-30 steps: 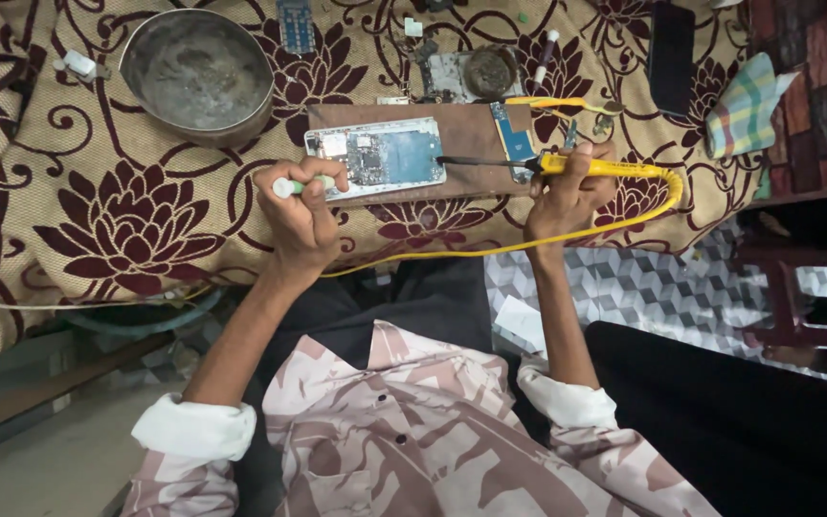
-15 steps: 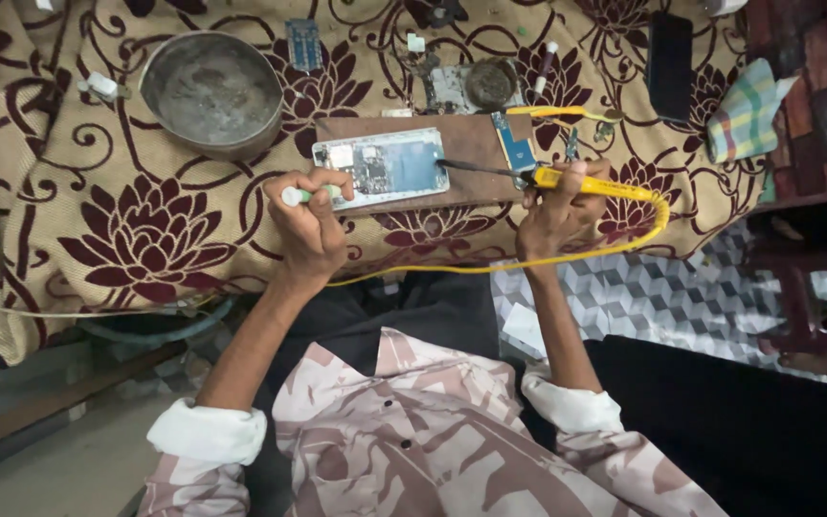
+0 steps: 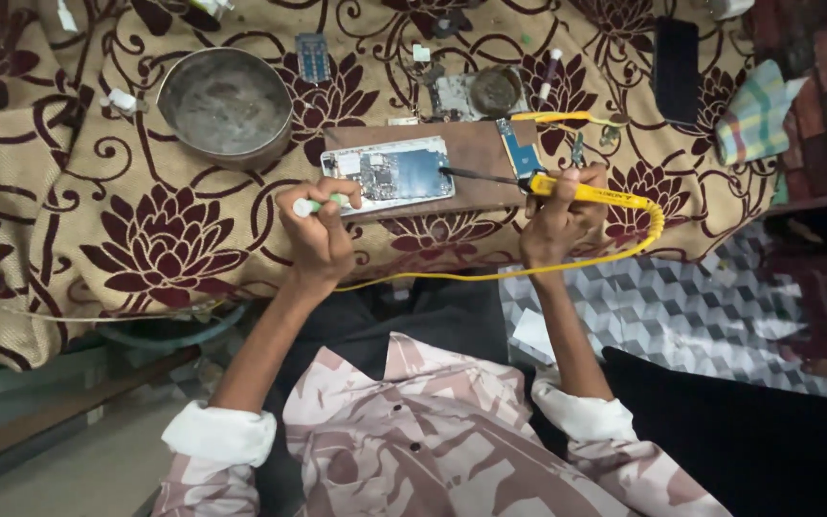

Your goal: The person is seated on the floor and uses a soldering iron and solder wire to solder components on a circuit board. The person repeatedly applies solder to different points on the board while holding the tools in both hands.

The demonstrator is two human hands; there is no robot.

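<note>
Crosswise, the yellow soldering iron [image 3: 581, 192] lies in the closed right hand [image 3: 557, 222], tip pointing left onto the opened phone [image 3: 390, 173]. The left hand [image 3: 316, 230], nearer the phone's lower-left corner, grips a small white-and-green tool [image 3: 310, 205].

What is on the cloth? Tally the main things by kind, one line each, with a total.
Opened phone: 1
Wooden board: 1
Yellow soldering iron: 1
Round metal bowl: 1
Dark closed phone: 1
Checked cloth: 1
Total: 6, leaving out the small loose parts.
</note>
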